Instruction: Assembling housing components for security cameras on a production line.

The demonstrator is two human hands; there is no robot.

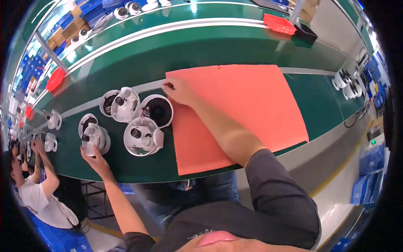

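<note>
Upper right: red tray (280,24) beside a black tray (305,32). Right end of the desk (321,94): cluster of white-and-black units (347,84), dark cable (357,119) near them. Left: second red tray (55,80) by a metal post (50,52); co-worker (46,206) in white top. Lower right: blue boxes (365,189), yellow line (336,170) along the floor (331,191).
</note>
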